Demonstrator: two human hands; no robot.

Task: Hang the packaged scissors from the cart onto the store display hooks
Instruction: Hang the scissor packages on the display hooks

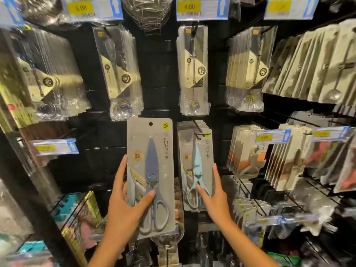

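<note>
My left hand grips a grey card pack of dark blue scissors by its lower left, thumb across the front, held upright in front of the black display wall. The pack's hang hole at the top is free of any hook. Just to its right, a stack of packs of light blue scissors hangs on a black display hook. My right hand holds the front pack of that stack, thumb on its face and fingers along its right edge.
Packaged spoons and utensils hang on hooks above, under yellow price tags. More card packs hang to the right, and bare hooks stick out at the left. Packaged goods sit in racks below.
</note>
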